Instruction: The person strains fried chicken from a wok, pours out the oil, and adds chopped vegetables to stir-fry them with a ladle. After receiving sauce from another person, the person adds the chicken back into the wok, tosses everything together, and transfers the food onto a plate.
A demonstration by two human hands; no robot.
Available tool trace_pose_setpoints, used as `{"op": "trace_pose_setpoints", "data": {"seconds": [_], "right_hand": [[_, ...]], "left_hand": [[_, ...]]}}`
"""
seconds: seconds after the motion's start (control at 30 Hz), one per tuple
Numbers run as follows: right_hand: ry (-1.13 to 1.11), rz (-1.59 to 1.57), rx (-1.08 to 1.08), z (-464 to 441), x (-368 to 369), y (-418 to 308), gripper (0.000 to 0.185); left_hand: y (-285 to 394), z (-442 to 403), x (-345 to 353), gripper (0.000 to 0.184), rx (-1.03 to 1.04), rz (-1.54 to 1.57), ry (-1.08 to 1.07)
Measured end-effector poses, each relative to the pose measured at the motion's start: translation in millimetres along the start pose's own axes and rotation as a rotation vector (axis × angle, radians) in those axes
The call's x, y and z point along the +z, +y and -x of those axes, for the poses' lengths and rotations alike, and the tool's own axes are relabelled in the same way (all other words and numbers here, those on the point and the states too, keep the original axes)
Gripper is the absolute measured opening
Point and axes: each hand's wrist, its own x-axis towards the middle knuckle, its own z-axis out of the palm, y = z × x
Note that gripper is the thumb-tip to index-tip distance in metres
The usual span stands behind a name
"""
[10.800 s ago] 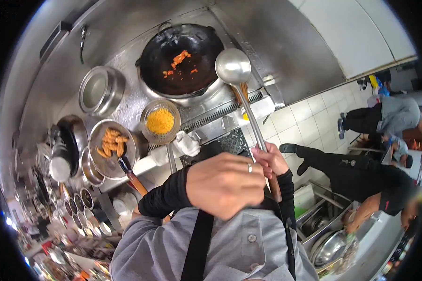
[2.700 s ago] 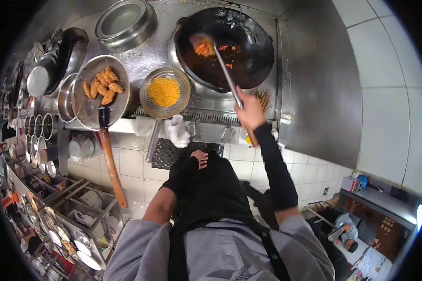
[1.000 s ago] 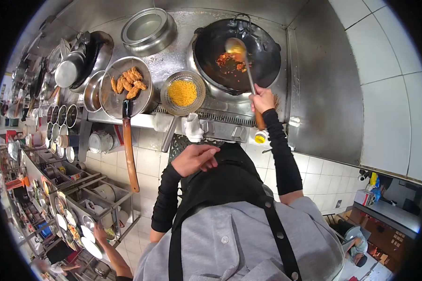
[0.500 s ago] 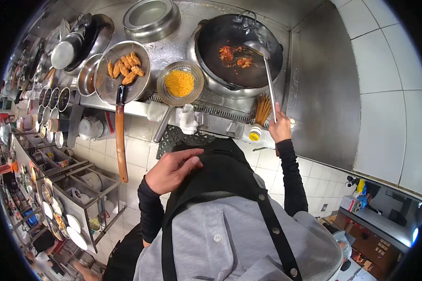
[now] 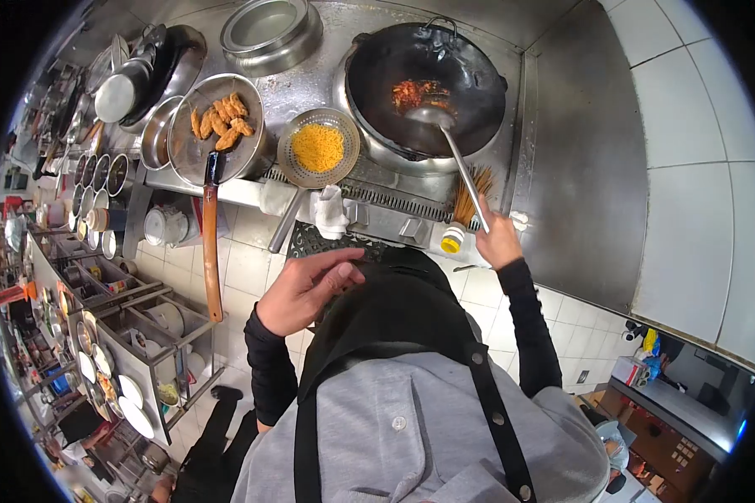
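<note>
My right hand [image 5: 499, 241] is wrapped round the handle of a metal ladle [image 5: 460, 159]. The ladle's bowl rests inside a dark wok [image 5: 471, 67], at the near side of some red chopped food [image 5: 409, 94]. In front of my apron, my left hand [image 5: 304, 293] hovers with fingers stretched out and nothing held. A mesh strainer [image 5: 184, 155] with several golden fried pieces [image 5: 225, 117] stands at the left, its wooden handle pointing toward me. Between it and the wok sits a perforated skimmer [image 5: 350, 138] bearing yellow crumbs [image 5: 317, 147].
Along the stove's front edge are a white cloth [image 5: 330, 214], a bamboo brush [image 5: 476, 186] and a yellow-capped bottle [image 5: 452, 241]. A lidless metal pot [image 5: 273, 54] stands at the back. Shelves with plates [image 5: 134, 415] are at the left, where another person's dark-clothed legs [image 5: 218, 436] show.
The ladle's bowl has moved toward me and left, over to the red food. My right hand has drawn back slightly. My left hand stays nearly still. More of the other person's legs shows.
</note>
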Motion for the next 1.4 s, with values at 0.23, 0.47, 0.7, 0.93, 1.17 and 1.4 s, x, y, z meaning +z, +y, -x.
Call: {"op": "trace_pose_setpoints", "data": {"seconds": [0.23, 0.47, 0.7, 0.93, 1.17, 1.4], "right_hand": [[0.282, -0.110, 0.075, -153, 56, 2, 0.072], [-0.129, -0.481, 0.112, -89, 27, -42, 0.076], [0.075, -0.298, 0.242, -123, 40, -29, 0.068], [-0.143, -0.557, 0.330, -103, 24, -91, 0.069], [0.018, -0.252, 0.348, -104, 25, -79, 0.069], [-0.009, -0.559, 0.311, -144, 46, -82, 0.069]], "left_hand": [[-1, -8, 8, 0.035, -0.016, 0.001, 0.034], [-19, 6, 3, 0.035, -0.055, 0.096, 0.095], [-49, 4, -15, 0.034, -0.101, 0.251, 0.122], [-68, 4, -44, 0.034, -0.077, 0.297, 0.064], [-71, 2, -77, 0.034, -0.118, 0.293, 0.100], [-46, -4, -63, 0.035, -0.105, 0.243, 0.136]]}}
